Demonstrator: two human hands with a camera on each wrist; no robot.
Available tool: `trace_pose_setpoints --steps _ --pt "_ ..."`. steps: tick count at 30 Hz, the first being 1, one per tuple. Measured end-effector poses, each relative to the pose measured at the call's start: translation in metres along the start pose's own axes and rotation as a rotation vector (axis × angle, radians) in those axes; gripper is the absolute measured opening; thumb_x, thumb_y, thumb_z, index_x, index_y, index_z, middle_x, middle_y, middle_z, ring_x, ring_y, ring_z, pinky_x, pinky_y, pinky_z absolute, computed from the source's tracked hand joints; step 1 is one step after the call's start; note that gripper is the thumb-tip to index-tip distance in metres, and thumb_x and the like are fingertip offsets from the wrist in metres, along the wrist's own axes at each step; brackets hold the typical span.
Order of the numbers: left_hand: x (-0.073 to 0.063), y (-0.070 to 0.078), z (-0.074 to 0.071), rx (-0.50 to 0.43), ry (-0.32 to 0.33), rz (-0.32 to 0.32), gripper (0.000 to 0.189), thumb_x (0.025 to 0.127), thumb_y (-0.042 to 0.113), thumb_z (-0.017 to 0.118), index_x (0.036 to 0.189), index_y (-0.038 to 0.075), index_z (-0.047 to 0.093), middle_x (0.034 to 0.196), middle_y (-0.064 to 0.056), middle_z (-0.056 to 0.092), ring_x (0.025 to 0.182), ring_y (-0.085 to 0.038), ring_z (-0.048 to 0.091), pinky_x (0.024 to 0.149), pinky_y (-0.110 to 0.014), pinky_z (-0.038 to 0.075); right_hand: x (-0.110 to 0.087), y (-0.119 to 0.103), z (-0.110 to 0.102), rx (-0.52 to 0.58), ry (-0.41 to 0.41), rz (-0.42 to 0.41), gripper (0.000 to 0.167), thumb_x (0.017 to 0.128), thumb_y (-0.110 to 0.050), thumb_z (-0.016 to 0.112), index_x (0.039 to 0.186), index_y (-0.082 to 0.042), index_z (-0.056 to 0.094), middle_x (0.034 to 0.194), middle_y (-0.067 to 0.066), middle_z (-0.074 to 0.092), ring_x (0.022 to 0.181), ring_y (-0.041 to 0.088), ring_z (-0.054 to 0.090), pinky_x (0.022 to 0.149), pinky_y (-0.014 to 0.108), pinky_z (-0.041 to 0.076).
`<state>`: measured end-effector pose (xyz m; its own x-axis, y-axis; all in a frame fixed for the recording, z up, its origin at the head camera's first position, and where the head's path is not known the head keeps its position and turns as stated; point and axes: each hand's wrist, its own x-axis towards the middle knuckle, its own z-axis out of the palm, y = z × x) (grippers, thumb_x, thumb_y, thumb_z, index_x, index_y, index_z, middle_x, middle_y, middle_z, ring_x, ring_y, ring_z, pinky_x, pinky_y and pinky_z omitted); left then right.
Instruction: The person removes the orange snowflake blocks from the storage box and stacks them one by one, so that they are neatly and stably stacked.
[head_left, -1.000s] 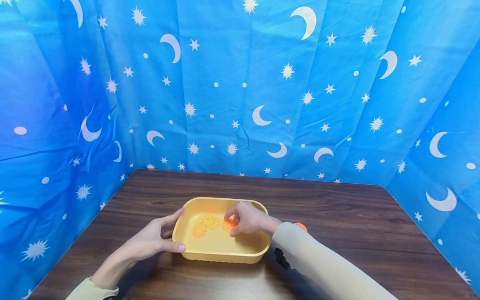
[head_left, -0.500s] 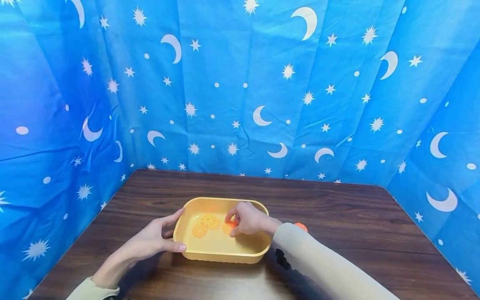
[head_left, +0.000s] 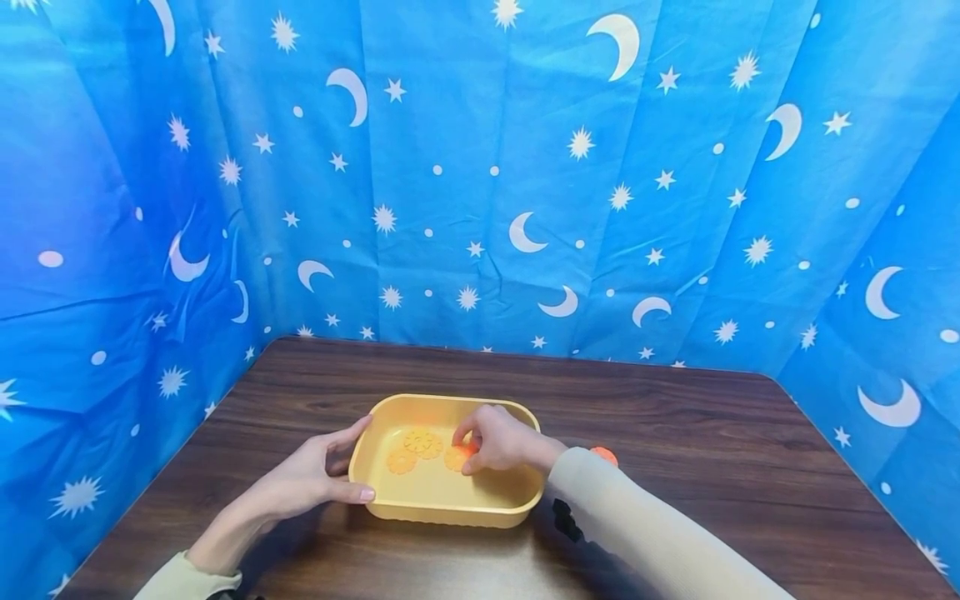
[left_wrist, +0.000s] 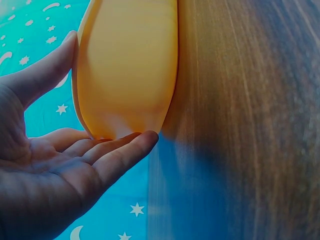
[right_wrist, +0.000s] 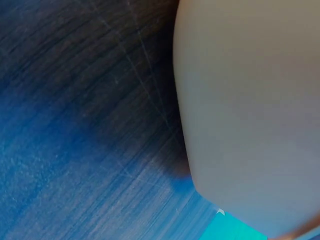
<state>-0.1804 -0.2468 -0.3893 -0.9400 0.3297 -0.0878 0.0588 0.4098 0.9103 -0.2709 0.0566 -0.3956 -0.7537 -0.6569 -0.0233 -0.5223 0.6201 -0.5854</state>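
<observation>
A yellow rectangular container (head_left: 442, 493) with rounded corners stands on the table. My left hand (head_left: 303, 479) holds its left end, thumb at the front corner and a finger at the back corner; in the left wrist view the fingers (left_wrist: 125, 150) lie along its outside. Inside, several thin orange flower-shaped pieces (head_left: 401, 461) lie flat, some overlapping. My right hand (head_left: 504, 439) reaches in from the right, thumb and index finger pinching a bright red-orange piece (head_left: 472, 449) above another flower-shaped piece (head_left: 454, 458). The hand partly hides the pinched piece.
Another red-orange piece (head_left: 604, 456) shows on the dark wooden table (head_left: 675, 417) behind the right sleeve. A small black object (head_left: 567, 521) sits at that sleeve's underside. Blue cloth (head_left: 480, 167) with moons and stars surrounds the table. A pale wall (right_wrist: 250, 110) fills much of the right wrist view.
The whole head view has shifted very slightly to the right. Both hands and the pieces keep their places relative to the container.
</observation>
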Motion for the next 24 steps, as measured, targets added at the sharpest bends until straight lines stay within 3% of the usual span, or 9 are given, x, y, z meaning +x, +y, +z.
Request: trace_pose_setpoints --steps 17,24 --pt "-0.0004 -0.0007 0.0001 -0.011 -0.005 0.000 0.108 0.082 0.022 0.091 0.167 0.004 0.026 0.166 -0.029 0.032 0.144 -0.052 0.042 0.109 -0.056 0.047 -0.0016 0.0009 0.0003 0.011 0.003 -0.027 0.030 0.077 -0.005 0.095 0.101 -0.006 0.078 0.060 -0.001 0.049 0.055 0.013 0.045 0.054 0.025 0.033" --pt "-0.0006 -0.0003 -0.0002 -0.017 -0.011 0.007 0.108 0.083 0.022 0.090 0.167 0.004 0.025 0.165 -0.029 0.032 0.143 -0.052 0.043 0.109 -0.057 0.047 -0.0007 0.0022 0.0017 0.026 0.008 -0.075 0.029 0.075 -0.004 0.096 0.094 -0.008 0.073 0.073 0.004 0.061 0.065 0.012 0.051 0.060 0.025 0.042"
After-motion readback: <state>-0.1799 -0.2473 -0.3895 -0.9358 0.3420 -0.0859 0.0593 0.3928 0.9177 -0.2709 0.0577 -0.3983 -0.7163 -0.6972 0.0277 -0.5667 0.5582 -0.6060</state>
